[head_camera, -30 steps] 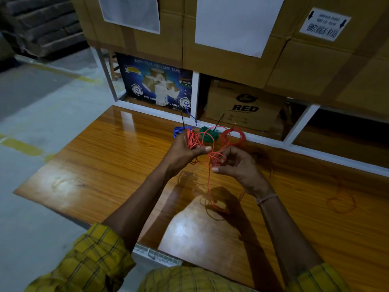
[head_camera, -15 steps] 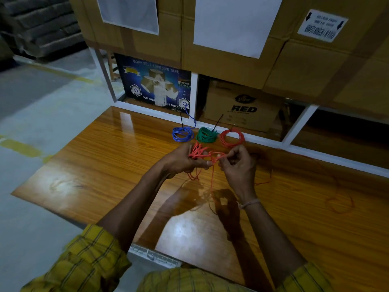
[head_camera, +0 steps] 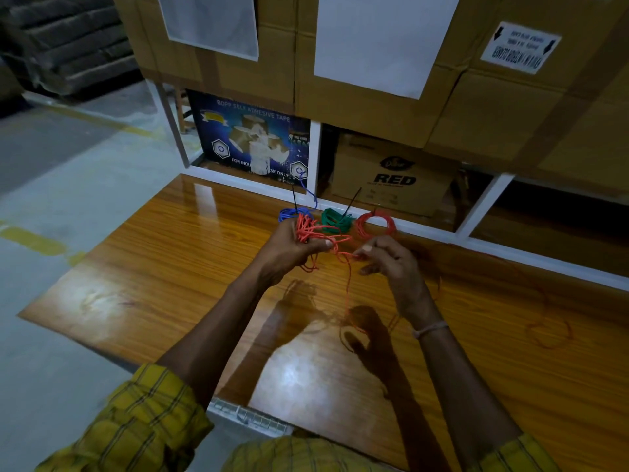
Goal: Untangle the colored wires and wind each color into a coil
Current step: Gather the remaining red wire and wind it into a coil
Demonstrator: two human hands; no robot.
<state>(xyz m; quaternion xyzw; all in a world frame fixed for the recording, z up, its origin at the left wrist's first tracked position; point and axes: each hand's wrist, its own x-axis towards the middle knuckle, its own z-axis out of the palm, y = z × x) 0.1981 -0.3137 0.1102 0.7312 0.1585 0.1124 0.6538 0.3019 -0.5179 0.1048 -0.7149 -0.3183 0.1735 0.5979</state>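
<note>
left hand (head_camera: 289, 248) grip held messy orange wire bunch (head_camera: 306, 228), keeping it together | right hand (head_camera: 388, 258) at 3 o'clock pinched one strand to pull free

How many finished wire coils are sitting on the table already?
3, in a row along the table's far edge: a blue coil partly hidden behind the left hand, a green coil in the middle, and a red coil on the right.
</note>
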